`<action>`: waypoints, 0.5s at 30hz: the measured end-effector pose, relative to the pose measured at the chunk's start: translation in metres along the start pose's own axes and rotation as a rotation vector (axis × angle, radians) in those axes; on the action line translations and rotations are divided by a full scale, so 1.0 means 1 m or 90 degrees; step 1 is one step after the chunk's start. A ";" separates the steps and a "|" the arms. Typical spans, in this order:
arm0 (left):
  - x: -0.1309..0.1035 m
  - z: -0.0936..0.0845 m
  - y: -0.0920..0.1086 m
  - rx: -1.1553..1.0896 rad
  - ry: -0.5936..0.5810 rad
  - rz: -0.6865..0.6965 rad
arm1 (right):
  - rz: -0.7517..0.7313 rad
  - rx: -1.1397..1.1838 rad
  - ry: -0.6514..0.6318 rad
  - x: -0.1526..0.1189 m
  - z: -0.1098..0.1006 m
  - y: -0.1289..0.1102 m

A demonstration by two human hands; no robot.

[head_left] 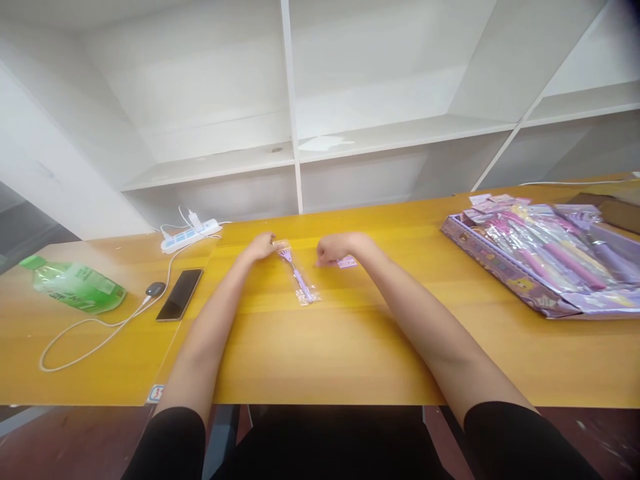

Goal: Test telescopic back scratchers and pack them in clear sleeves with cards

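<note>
A purple fork-shaped item with a long handle (299, 275) lies in a clear plastic bag on the yellow table (320, 347). My left hand (262, 246) is at the bag's top end, its fingers curled by the bag's edge; whether they pinch the plastic is too small to tell. To the right of the bag is my right hand (334, 249), fingers curled together over the table. A small pink and purple card (347, 262) lies just under and beside that hand. What its fingers hold, if anything, is hidden.
At the right stands a purple patterned box (505, 280) filled with several bagged items. To the left are a phone (180, 295), a green bottle (80, 285), a black round gadget (155, 289) on a white cable and a power strip (191, 236). White shelves rise behind.
</note>
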State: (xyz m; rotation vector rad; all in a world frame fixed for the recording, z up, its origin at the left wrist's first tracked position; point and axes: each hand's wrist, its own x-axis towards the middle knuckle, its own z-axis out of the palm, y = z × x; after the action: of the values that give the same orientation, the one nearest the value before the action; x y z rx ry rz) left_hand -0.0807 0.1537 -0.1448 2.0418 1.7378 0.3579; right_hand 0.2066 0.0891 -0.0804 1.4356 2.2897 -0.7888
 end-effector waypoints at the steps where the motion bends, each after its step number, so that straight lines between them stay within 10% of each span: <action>1: 0.001 0.002 -0.003 -0.002 0.004 0.009 | 0.033 -0.021 0.025 -0.001 -0.003 0.006; 15: 0.012 0.018 -0.012 -0.182 0.012 0.052 | 0.139 -0.126 -0.048 0.013 -0.001 0.043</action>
State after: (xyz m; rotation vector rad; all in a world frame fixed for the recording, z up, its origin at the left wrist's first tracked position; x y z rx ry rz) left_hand -0.0809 0.1645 -0.1675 1.9091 1.5184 0.6159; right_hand 0.2396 0.1138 -0.0987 1.5039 2.0466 -0.5257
